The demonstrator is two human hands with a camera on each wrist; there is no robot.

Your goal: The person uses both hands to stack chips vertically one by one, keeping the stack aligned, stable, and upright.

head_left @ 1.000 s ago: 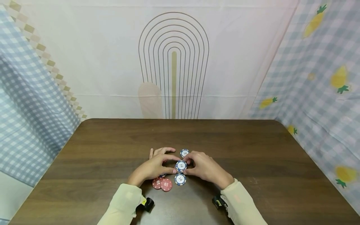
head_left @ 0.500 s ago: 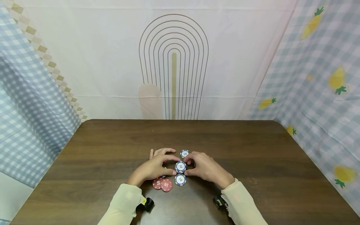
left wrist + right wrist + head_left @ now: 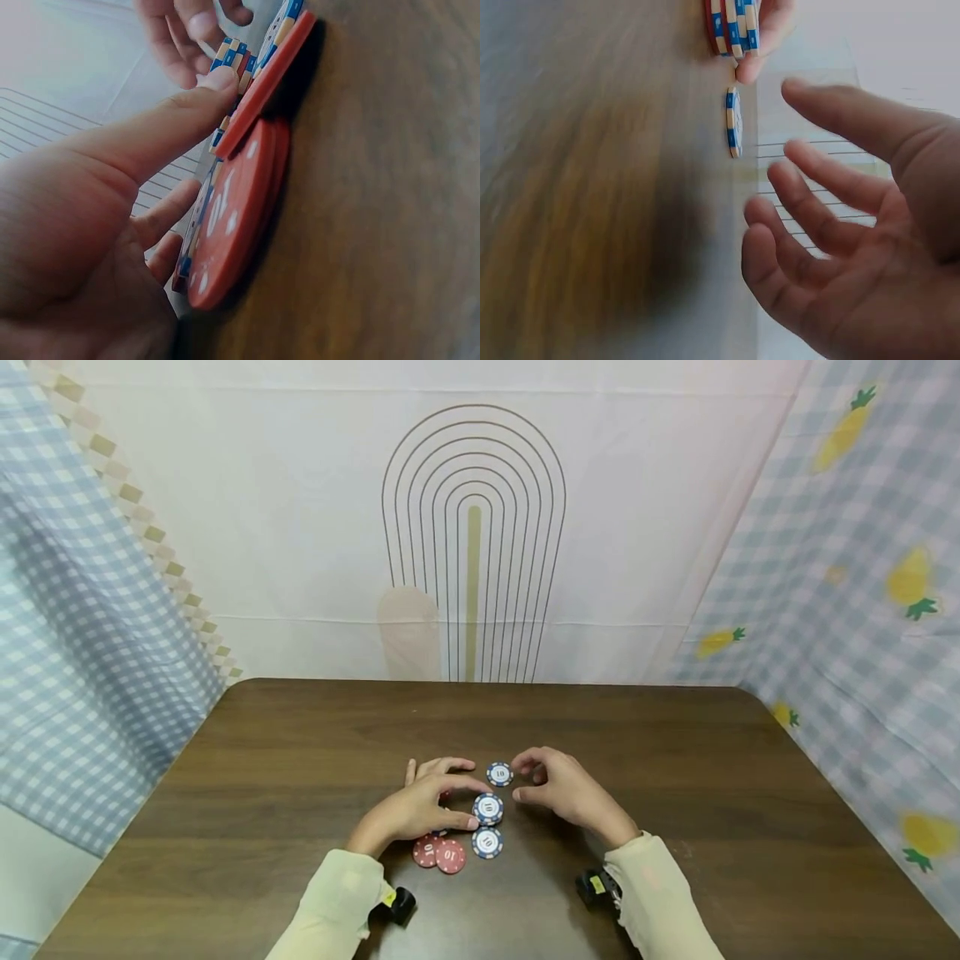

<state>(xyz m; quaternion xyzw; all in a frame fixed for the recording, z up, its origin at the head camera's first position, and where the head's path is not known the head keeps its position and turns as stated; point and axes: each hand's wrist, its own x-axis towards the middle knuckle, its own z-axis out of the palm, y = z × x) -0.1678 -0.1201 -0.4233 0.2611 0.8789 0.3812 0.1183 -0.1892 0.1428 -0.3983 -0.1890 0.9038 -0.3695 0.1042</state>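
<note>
A short stack of poker chips (image 3: 488, 808), with a blue-and-white 10 on top, stands on the table. My left hand (image 3: 408, 808) pinches it between thumb and index finger. The right wrist view shows red among the blue edges of this stack (image 3: 733, 28). My right hand (image 3: 567, 789) is apart from it, fingers loosely bent and holding nothing. Just left of those fingertips lies a blue chip (image 3: 499, 774). Another blue chip (image 3: 487, 842) lies at the near side of the stack. Red chips (image 3: 450, 857) overlap below my left hand, which partly hides further chips.
The brown wooden table (image 3: 300, 735) has rounded far corners. Behind it hangs a white cloth (image 3: 300, 527) with arch lines. Checked cloths hang along the left side (image 3: 97, 610) and the right side (image 3: 847, 693).
My right hand has let go of the chip stack and moved right and slightly away, beside the far blue chip. My left hand stays at the stack. The head view has shifted slightly.
</note>
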